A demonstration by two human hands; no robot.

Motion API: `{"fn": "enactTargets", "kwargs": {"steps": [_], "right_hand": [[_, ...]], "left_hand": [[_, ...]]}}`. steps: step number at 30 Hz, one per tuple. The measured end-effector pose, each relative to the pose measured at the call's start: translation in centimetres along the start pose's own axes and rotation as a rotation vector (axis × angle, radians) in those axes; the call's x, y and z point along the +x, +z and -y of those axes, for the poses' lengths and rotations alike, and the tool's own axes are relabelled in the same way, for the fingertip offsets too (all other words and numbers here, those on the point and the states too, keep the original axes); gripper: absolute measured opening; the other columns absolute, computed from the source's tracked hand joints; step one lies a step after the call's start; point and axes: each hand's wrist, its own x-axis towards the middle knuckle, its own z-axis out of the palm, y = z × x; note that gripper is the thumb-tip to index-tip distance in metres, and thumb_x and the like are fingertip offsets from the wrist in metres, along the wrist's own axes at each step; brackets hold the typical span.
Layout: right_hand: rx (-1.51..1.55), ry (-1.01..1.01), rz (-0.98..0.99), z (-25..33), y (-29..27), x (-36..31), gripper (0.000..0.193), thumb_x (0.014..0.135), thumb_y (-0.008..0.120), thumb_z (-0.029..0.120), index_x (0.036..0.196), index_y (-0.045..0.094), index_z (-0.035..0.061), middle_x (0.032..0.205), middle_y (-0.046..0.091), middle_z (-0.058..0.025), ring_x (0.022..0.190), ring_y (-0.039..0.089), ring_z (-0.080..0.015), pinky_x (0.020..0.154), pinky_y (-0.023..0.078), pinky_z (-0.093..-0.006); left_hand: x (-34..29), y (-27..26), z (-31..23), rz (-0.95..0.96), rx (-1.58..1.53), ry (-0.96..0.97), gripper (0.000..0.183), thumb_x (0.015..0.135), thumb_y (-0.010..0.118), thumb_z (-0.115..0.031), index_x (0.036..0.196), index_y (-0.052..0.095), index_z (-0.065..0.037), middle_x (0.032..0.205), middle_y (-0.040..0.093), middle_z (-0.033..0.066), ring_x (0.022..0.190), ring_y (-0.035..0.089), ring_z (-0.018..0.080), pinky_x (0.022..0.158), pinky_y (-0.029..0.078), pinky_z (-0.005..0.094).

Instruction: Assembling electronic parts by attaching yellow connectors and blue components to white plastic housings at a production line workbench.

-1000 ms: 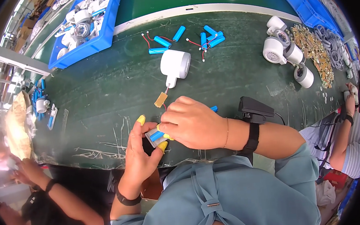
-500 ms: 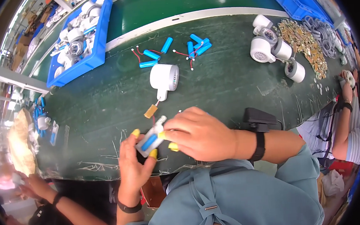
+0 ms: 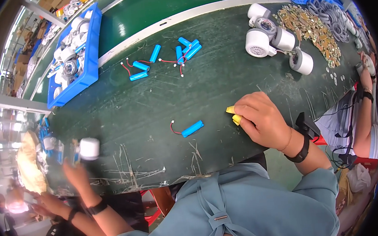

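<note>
At the left of the bench, my left hand (image 3: 75, 172) is blurred by motion, its fingers closed at the handle end of a white device with a round head (image 3: 89, 149). The details of that handle are smeared. A blue cylindrical battery (image 3: 193, 128) with a red lead and white plug lies near the middle of the bench, touched by neither hand. To its right, my right hand (image 3: 260, 119) hovers over the bench with yellow covers on thumb and index finger. Those two fingertips are drawn close together, and nothing shows between them.
Several more blue batteries (image 3: 179, 54) lie farther back. White round-headed units (image 3: 258, 42) and a heap of small circuit boards (image 3: 313, 32) sit at the right. A blue crate (image 3: 92, 68) of white parts stands at the back left. Co-workers' arms (image 3: 49, 202) reach in from both sides.
My left hand has swung far left, and the white device has moved there from the centre. My right hand has shifted right. One blue battery now lies loose where my hands were close together.
</note>
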Motion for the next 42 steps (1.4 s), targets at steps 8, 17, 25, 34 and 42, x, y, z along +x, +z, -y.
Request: {"fn": "enactTargets", "kwargs": {"steps": [8,17,25,34,42], "right_hand": [[0.013,-0.026,0.043,-0.2,0.7,-0.6,0.030,0.075,0.067,-0.002,0.104,0.065,0.0037,0.096,0.062,-0.0088,0.092,0.061,-0.0290,0.084,0.046,-0.0403],[0.025,-0.039,0.083,1.6,0.8,-0.9,0.026,0.075,0.069,0.006,0.101,0.064,0.0046,0.090,0.060,-0.0084,0.088,0.061,-0.0266,0.077,0.049,-0.0364],[-0.781,0.316,-0.228,-6.2,-6.6,-0.3,0.031,0.080,0.062,0.001,0.110,0.060,0.0047,0.104,0.058,-0.0101,0.088,0.062,-0.0307,0.071,0.053,-0.0409],[-0.820,0.481,-0.017,-7.7,-6.7,0.7,0.004,0.084,0.059,0.009,0.086,0.060,0.0056,0.083,0.063,-0.0092,0.077,0.065,-0.0312,0.063,0.053,-0.0399],[0.996,0.831,0.318,-0.6,0.6,1.7,0.018,0.103,0.050,0.019,0.113,0.056,0.0046,0.092,0.069,-0.0050,0.070,0.065,-0.0079,0.056,0.047,-0.0198]], "left_hand": [[-3.4,-0.2,-18.9,-0.016,-0.212,0.421,0.043,0.079,0.059,0.006,0.122,0.060,-0.001,0.124,0.061,0.0173,0.117,0.056,0.0351,0.102,0.044,0.0432],[-2.4,3.0,-27.4,0.398,-0.334,0.817,0.029,0.077,0.063,0.005,0.106,0.065,-0.002,0.120,0.061,0.0160,0.106,0.060,0.0360,0.090,0.049,0.0426],[-2.0,3.8,-25.0,0.347,-0.616,0.403,0.023,0.083,0.059,0.009,0.104,0.065,0.000,0.102,0.065,0.0109,0.089,0.064,0.0219,0.079,0.049,0.0288],[-1.2,4.7,-23.1,0.503,-1.102,-0.036,0.020,0.091,0.059,0.006,0.110,0.062,0.000,0.100,0.064,0.0048,0.089,0.064,0.0136,0.080,0.051,0.0263],[-1.3,4.9,-23.6,0.553,-1.338,-0.088,0.019,0.088,0.063,0.006,0.104,0.063,-0.004,0.097,0.066,0.0037,0.083,0.062,0.0124,0.072,0.048,0.0244]]}}
